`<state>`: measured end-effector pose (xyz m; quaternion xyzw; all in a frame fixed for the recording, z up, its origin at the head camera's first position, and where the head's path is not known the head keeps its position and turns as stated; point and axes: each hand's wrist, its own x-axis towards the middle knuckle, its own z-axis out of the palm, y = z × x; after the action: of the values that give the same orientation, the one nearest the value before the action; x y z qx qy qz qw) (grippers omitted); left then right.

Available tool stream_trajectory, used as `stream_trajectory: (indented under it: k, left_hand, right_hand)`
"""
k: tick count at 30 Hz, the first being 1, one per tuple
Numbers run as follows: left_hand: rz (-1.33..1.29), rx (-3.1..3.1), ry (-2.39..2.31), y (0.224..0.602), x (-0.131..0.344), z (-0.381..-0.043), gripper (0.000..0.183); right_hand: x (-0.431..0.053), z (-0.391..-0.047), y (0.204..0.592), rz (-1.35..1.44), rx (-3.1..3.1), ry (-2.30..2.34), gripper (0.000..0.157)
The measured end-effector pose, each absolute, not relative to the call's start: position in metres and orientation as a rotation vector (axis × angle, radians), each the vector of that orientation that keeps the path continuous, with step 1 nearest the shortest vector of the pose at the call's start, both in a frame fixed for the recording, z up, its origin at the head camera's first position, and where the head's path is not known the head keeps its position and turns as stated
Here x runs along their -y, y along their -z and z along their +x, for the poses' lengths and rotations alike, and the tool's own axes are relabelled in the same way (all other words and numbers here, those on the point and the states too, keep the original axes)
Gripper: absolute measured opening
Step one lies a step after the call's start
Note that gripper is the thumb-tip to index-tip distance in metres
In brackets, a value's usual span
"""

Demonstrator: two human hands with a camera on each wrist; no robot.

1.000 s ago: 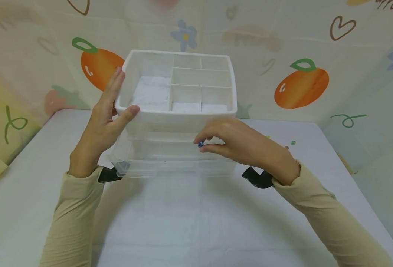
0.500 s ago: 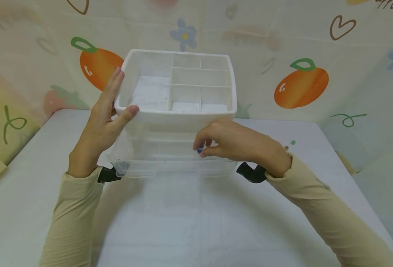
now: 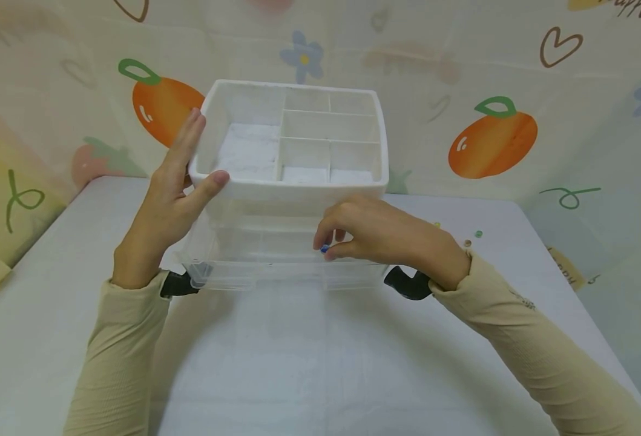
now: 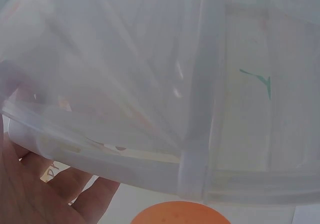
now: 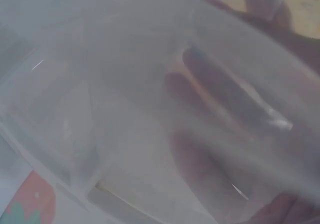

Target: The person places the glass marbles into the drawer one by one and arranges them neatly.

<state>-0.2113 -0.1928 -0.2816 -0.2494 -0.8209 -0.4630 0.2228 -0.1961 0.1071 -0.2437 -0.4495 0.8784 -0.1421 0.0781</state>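
A white compartment tray with dividers tops a storage box in the head view. My left hand grips its left side, thumb on the front corner and fingers along the outer wall. Below the tray a clear plastic drawer juts toward me. My right hand is over the drawer's right part, pinching a small shiny blue bead between thumb and fingertip. In the left wrist view, translucent plastic hides much, with fingers below it. Blurred fingers show through clear plastic in the right wrist view.
A green bead, a brown bead and a yellow bead lie on the white tabletop beyond the right forearm. A printed curtain hangs directly behind the box.
My right hand has lowered slightly with the blue bead, closer to the drawer's front rim. The left hand and the box stay in place.
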Motion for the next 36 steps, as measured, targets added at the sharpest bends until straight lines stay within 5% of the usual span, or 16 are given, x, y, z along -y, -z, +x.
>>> stream_trajectory:
  k: [20,36]
  left_hand:
    - [-0.661,2.290,1.295,0.281,0.193,-0.210,0.074]
    - [-0.645,2.310,1.282,0.280,0.194,-0.210,0.075]
  right_hand:
    - [-0.119,-0.186,0.231,-1.269,-2.626,0.501,0.019]
    - [-0.155,-0.175,0.222,-1.475,-2.799,0.673,0.021]
